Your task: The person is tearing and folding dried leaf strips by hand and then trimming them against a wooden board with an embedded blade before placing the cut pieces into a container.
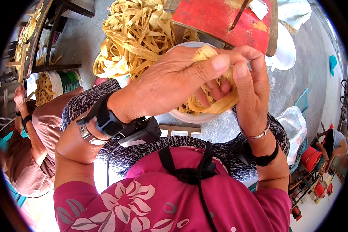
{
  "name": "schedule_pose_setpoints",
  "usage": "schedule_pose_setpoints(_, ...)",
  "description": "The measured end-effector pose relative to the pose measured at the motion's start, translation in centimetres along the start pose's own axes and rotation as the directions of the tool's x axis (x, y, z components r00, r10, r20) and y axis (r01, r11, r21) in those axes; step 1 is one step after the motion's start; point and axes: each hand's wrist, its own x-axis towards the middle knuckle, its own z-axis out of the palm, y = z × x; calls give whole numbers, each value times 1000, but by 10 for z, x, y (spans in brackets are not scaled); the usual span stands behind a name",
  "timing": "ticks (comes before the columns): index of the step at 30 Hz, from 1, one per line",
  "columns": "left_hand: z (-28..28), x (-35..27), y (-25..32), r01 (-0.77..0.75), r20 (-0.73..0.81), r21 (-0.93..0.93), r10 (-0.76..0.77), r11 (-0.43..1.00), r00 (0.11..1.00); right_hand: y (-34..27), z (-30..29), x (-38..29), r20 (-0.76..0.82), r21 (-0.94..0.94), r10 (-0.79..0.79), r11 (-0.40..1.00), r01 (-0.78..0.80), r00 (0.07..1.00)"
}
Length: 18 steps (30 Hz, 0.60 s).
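Note:
A tan strip of flat plant fibre (217, 106) runs between both hands, its folded end (204, 53) showing above my left thumb. My left hand (174, 75) comes from the left with its fingers closed on the strip. My right hand (250, 84) pinches the same fibre between thumb and fingers. Under the hands stands a white basin (188, 118) with more fibre pieces inside, partly hidden. Beyond it to the upper left lies a large heap of loose fibre strips (133, 37).
A red-topped wooden bench (211, 21) with an upright metal rod stands ahead. At left, a co-worker's hand (20, 94) is by another bench, near a bucket of fibre pieces (53, 87). Right are a plastic bag (293, 127), a red bucket (311, 158) and another person (335, 145).

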Motion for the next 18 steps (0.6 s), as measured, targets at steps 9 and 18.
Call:
schedule_pose_setpoints(9,1,-1,-1,156,128,-273,-124,949,984,-15,-1,-4,-90,-78,213,972,-220,973)
schedule_pose_setpoints(18,4,1,-18,287,261,-532,-168,797,951,6,-22,-4,21,-170,277,948,-270,961)
